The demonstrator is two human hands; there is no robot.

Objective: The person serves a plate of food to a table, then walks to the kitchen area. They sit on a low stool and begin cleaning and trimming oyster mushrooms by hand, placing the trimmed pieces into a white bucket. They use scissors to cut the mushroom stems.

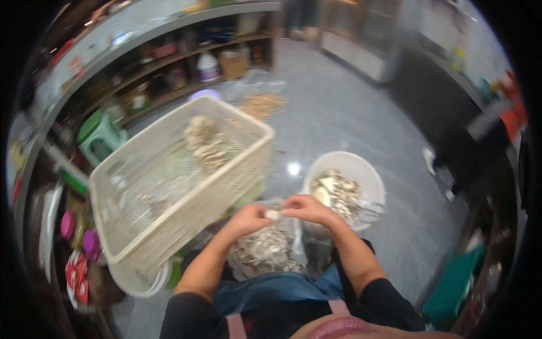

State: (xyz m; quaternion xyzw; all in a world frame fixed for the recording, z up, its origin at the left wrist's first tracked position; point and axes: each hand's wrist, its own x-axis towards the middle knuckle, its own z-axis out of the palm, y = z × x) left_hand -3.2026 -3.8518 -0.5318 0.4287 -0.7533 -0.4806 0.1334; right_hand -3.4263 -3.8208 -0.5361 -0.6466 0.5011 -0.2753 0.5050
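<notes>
Both hands are raised close together over a plastic bag filled with torn, pale mushroom-like pieces (266,250). A small whitish piece (273,215) sits at the fingertips of my left hand (252,219), pinched there. My right hand (307,209) is just to its right, fingers curled with thumb and forefinger near the piece; blur hides whether it grips anything. To the left stands a large cream plastic crate (186,220), with a cluster of mushrooms (207,146) inside. A white bucket (374,182) at the right holds more pale and brownish pieces (343,193).
A white tub (139,286) is under the crate's near corner. Behind the crate are a green stool (99,133), shelves with bottles (208,67) and brown bits (262,106) scattered on the grey floor. Another person's shoe (429,161) shows at the right.
</notes>
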